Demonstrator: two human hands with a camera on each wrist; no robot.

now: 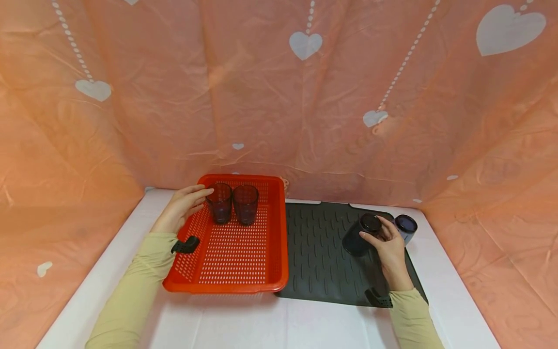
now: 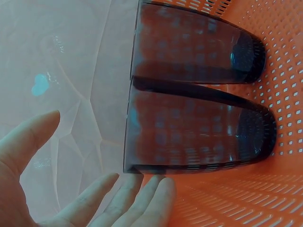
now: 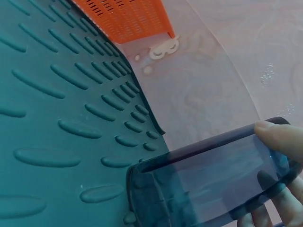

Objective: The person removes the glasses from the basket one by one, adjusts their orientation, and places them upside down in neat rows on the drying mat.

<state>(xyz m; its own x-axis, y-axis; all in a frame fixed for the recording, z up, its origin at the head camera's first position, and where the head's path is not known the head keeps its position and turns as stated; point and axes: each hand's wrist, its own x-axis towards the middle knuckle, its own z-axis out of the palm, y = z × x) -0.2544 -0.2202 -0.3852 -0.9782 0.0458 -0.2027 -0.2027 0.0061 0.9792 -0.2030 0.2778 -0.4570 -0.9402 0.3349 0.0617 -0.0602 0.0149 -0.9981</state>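
Two dark tinted drinking glasses stand upright side by side in the orange basket [image 1: 279, 232], the left glass [image 1: 220, 206] beside the right glass [image 1: 246, 206]. My left hand [image 1: 185, 206] reaches over the basket's left wall, fingers spread and extended, fingertips right at the left glass's rim. In the left wrist view the thumb stands well apart from that glass [image 2: 199, 127]. My right hand [image 1: 390, 247] grips another dark glass [image 1: 359, 237] near its base, mouth down and tilted over the black mat [image 1: 314, 257]. A further glass [image 1: 406, 228] stands base up just beyond my right hand.
The ridged mat lies directly right of the basket, close against its side. Both rest on a white table [image 1: 226, 320]. A peach curtain with hearts [image 1: 261, 97] hangs behind and along both sides. Each wrist carries a black strap-on camera [image 1: 186, 245].
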